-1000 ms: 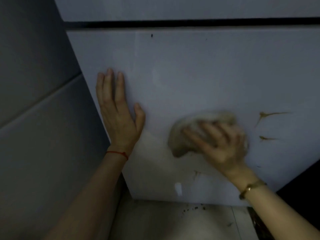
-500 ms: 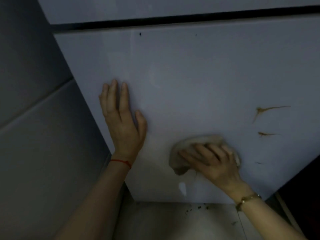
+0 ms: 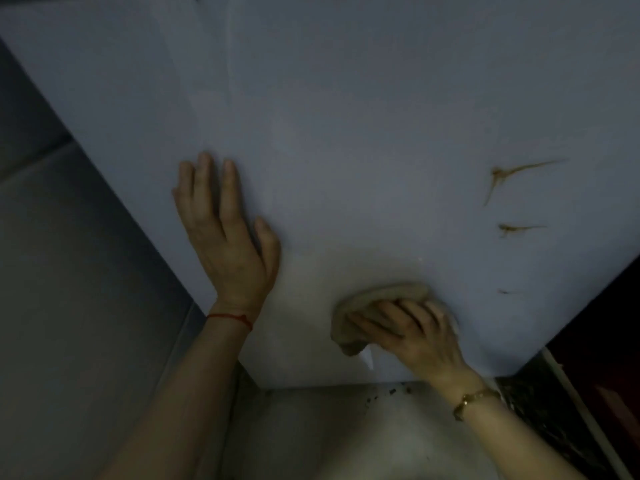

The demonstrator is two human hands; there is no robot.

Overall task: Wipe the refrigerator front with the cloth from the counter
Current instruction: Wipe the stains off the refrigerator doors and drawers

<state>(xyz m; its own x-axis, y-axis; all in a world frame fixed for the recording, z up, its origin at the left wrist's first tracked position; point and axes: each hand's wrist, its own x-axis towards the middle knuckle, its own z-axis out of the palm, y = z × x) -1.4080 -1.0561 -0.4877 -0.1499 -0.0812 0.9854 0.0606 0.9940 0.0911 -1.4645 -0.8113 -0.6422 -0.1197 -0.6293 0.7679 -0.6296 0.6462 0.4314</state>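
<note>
Presently the right hand (image 3: 412, 336) presses a bunched cloth (image 3: 377, 299), soft and limp, against the refrigerator front (image 3: 346, 133) at five o'clock; the left hand (image 3: 225, 237) lies flat, fingers spread. Brown streaks (image 3: 512, 171) sit at three o'clock. Best held wadded under the palm.

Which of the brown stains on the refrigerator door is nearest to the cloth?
The faint lowest stain, right of the cloth. The two larger streaks sit higher.
</note>
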